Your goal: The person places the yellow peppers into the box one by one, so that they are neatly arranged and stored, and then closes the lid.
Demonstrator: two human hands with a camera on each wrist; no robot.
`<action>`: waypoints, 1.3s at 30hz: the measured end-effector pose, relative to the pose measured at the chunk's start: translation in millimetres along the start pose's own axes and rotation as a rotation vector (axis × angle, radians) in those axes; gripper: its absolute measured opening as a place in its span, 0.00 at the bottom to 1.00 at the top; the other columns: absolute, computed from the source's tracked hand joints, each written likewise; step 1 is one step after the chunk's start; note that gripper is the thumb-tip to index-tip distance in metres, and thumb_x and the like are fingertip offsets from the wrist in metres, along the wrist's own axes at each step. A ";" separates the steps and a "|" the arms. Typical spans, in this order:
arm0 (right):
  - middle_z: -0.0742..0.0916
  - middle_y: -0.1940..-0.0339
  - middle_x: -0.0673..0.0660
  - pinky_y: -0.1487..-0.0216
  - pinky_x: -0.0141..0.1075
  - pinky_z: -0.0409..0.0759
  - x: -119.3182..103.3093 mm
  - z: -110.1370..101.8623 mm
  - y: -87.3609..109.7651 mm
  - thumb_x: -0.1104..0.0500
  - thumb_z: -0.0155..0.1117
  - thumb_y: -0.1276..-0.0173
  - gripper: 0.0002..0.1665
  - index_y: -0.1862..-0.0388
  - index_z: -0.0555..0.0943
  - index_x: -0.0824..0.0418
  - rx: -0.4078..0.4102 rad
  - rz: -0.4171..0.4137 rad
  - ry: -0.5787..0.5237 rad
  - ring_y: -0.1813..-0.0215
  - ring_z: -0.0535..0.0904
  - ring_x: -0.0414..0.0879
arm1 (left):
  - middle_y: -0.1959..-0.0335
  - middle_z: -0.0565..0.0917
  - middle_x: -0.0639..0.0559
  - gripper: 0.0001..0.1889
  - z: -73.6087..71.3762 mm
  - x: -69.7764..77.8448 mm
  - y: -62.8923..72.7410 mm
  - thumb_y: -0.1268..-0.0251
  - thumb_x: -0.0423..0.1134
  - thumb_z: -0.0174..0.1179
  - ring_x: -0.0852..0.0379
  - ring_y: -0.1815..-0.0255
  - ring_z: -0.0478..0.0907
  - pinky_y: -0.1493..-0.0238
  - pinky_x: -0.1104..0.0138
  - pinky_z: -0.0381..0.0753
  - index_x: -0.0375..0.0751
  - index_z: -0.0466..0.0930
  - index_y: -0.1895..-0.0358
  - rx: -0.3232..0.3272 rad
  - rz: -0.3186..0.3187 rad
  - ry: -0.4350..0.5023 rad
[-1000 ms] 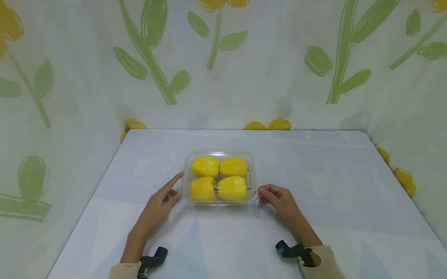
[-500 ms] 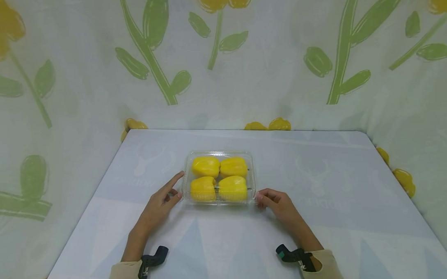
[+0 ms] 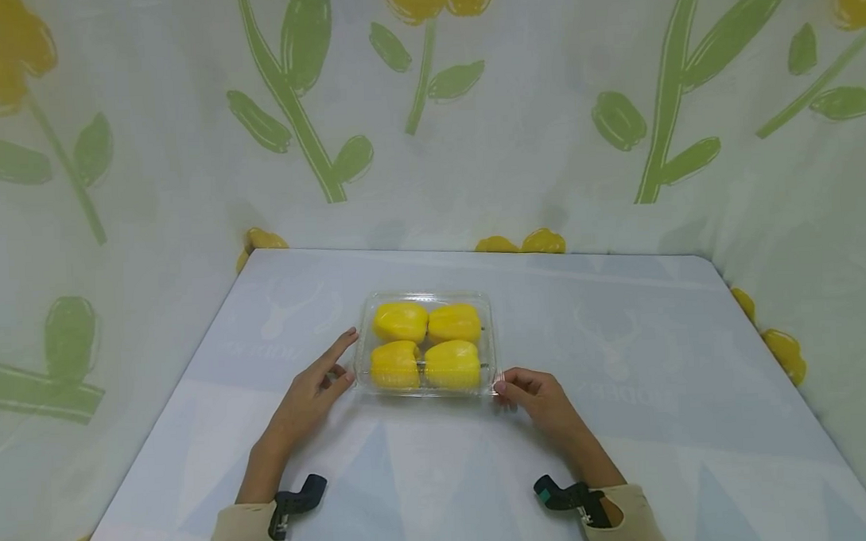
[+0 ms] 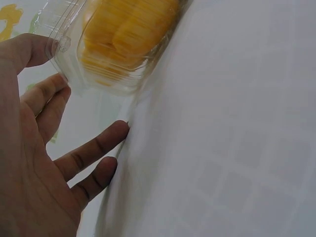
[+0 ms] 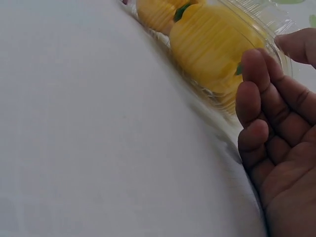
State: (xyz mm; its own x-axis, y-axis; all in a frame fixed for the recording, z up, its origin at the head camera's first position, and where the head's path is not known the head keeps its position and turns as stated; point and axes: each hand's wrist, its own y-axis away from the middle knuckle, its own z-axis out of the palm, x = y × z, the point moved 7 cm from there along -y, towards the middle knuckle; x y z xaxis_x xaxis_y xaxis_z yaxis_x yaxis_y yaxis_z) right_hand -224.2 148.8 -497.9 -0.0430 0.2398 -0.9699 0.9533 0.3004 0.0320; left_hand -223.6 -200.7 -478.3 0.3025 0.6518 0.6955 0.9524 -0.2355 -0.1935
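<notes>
A clear plastic clamshell box (image 3: 362,384) lies on the table, with its lid over several yellow bell peppers (image 3: 452,365). Green stems show on the bell peppers in the right wrist view. My left hand (image 3: 302,406) is at the box's left side, index finger stretched along the edge and thumb at the near left corner. In the left wrist view its thumb (image 4: 42,52) touches the rim, while two other fingers spread away below. At the near right corner, my right hand (image 3: 545,402) pinches the rim between thumb and index finger, its other fingers (image 5: 254,136) curled beneath.
The table (image 3: 440,477) has a pale cover with faint grey-blue patterns. Behind it and at both sides hangs a light curtain (image 3: 515,156) printed with yellow flowers and green leaves. A dark camera mount sits on each wrist.
My right hand has shifted slightly left and toward me, its thumb now on the box's near right corner. My left hand keeps its place at the left edge, and the box stays put.
</notes>
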 end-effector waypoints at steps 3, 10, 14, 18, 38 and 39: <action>0.86 0.69 0.61 0.62 0.34 0.76 -1.0 1.0 0.5 0.55 0.64 0.27 0.13 0.60 0.84 0.67 0.003 0.011 -0.009 0.65 0.77 0.49 | 0.22 0.60 0.62 0.31 0.5 0.0 -0.3 0.22 0.49 0.53 0.57 0.53 0.76 0.54 0.54 0.77 0.66 0.55 0.21 -0.004 -0.009 -0.005; 0.84 0.71 0.60 0.66 0.33 0.75 0.3 2.4 -0.3 0.57 0.67 0.29 0.12 0.62 0.84 0.68 0.024 0.037 -0.013 0.67 0.76 0.47 | 0.22 0.60 0.61 0.32 -0.1 0.3 -0.2 0.23 0.48 0.54 0.56 0.53 0.76 0.53 0.54 0.77 0.65 0.55 0.21 -0.008 -0.014 -0.003; 0.84 0.72 0.58 0.66 0.32 0.76 1.4 2.1 -1.0 0.59 0.67 0.30 0.11 0.63 0.84 0.68 0.036 0.047 -0.017 0.68 0.76 0.46 | 0.22 0.60 0.60 0.32 0.0 -0.7 -0.6 0.23 0.48 0.55 0.57 0.54 0.75 0.54 0.54 0.77 0.65 0.55 0.21 -0.007 -0.013 -0.006; 0.83 0.73 0.55 0.66 0.32 0.76 -1.1 2.8 -0.9 0.61 0.67 0.30 0.10 0.63 0.84 0.69 0.031 0.028 -0.024 0.68 0.76 0.45 | 0.22 0.61 0.60 0.32 -0.1 -0.8 -0.6 0.24 0.47 0.55 0.57 0.54 0.75 0.55 0.55 0.77 0.66 0.55 0.21 -0.006 -0.009 -0.001; 0.82 0.69 0.59 0.65 0.33 0.77 1.0 2.2 -2.1 0.60 0.66 0.28 0.10 0.58 0.81 0.68 0.038 -0.028 -0.053 0.67 0.77 0.47 | 0.22 0.61 0.60 0.31 -0.6 0.3 -0.8 0.22 0.50 0.53 0.57 0.55 0.75 0.55 0.55 0.77 0.65 0.54 0.20 -0.013 0.002 -0.009; 0.82 0.68 0.60 0.66 0.33 0.78 0.2 1.7 -1.8 0.61 0.66 0.29 0.10 0.57 0.80 0.68 0.047 -0.040 -0.050 0.67 0.76 0.47 | 0.22 0.61 0.60 0.32 -0.7 0.5 -0.9 0.22 0.50 0.53 0.57 0.55 0.75 0.55 0.55 0.76 0.65 0.54 0.20 -0.014 0.002 -0.008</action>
State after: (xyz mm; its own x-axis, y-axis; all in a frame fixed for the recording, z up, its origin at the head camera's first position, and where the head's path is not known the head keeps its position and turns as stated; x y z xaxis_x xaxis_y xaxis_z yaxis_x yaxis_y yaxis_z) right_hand -225.5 146.7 -498.6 -0.0672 0.1820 -0.9810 0.9643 0.2644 -0.0170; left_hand -224.3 -200.7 -477.4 0.3051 0.6566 0.6898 0.9511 -0.2473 -0.1853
